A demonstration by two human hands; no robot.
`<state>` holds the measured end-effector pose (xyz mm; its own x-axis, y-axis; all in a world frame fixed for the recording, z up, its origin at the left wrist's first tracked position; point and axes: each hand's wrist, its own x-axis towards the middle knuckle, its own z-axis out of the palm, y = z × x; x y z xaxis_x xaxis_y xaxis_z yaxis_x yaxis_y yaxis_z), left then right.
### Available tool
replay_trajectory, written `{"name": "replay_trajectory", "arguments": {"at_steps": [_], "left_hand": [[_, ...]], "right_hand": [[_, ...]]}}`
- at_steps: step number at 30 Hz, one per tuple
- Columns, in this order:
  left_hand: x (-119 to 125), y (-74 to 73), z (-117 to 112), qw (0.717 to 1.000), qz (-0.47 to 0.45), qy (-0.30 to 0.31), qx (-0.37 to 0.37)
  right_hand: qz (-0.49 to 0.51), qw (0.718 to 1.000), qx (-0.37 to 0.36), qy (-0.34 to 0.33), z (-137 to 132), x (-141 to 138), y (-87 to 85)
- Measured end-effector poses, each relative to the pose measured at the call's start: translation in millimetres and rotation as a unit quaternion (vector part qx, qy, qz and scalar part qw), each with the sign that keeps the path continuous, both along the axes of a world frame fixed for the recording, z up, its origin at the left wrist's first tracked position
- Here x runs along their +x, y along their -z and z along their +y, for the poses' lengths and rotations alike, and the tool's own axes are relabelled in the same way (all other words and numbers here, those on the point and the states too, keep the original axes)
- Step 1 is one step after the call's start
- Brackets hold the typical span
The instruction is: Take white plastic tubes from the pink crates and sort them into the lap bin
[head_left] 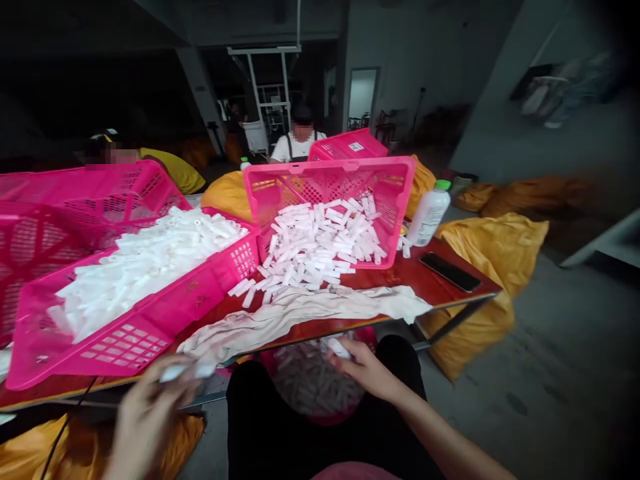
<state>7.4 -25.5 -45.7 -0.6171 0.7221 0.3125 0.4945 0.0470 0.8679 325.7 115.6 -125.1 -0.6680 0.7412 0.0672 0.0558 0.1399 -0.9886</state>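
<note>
My left hand (pixel 157 400), smeared by motion, is closed on white tube-like pieces (pixel 175 372) just off the table's near edge, by a pink basket. In my right hand (pixel 365 368), fingers closed, is a white tube-like piece (pixel 339 347). That hand is above a basin (pixel 327 419) between my knees, filled with similar white pieces. On the table, a pink basket (pixel 200 293) at left is heaped with translucent white tubes. Another pink basket (pixel 407 207) lies tipped toward me, short white pieces (pixel 320 237) spilling from it onto the tabletop.
A crumpled white cloth (pixel 310 307) lies along the near edge of the red-brown table (pixel 453 257). A phone (pixel 450 271) and a green-capped bottle (pixel 430 215) are at the right. Yellow sacks (pixel 500 250) stand beside the table. Two people (pixel 300 143) are across it.
</note>
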Motion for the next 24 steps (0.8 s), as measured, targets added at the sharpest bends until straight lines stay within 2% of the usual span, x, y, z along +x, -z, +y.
{"name": "replay_trajectory", "arguments": {"at_steps": [2,4,6,8,12,15,17,20,24], "left_hand": [[33.8,14.8,35.7,0.996,-0.042,0.084,0.001],[68.6,22.0,57.7,0.988,-0.005,0.152,-0.017],[94.1,22.6,65.2,0.977,0.065,0.200,-0.030],[105.7,21.0,63.6,0.964,0.114,0.239,-0.025],[105.2,26.0,53.6,0.945,0.130,0.298,-0.035],[109.5,37.8,48.6,0.945,0.099,0.307,-0.049],[115.4,46.0,47.7,0.951,0.081,0.295,-0.039],[115.9,53.8,48.9,0.954,0.089,0.282,-0.042],[98.4,55.1,50.4,0.960,0.089,0.266,-0.021]], "right_hand": [[0.013,1.000,0.016,-0.023,2.5,-17.2,-10.6],[0.023,0.999,0.031,-0.025,-0.5,-24.3,-16.7],[0.031,0.998,0.045,-0.022,-6.1,-24.5,-18.6],[0.034,0.998,0.055,-0.025,-11.4,-22.3,-16.8],[-0.003,0.994,0.113,-0.005,-19.5,-22.6,-9.4],[-0.063,0.977,0.203,0.012,-24.3,-28.0,-8.0],[-0.088,0.967,0.237,0.012,-26.2,-31.2,-9.4],[-0.081,0.975,0.208,-0.021,-25.4,-30.7,-12.0],[-0.042,0.991,0.085,-0.093,-21.8,-23.6,-14.1]]}}
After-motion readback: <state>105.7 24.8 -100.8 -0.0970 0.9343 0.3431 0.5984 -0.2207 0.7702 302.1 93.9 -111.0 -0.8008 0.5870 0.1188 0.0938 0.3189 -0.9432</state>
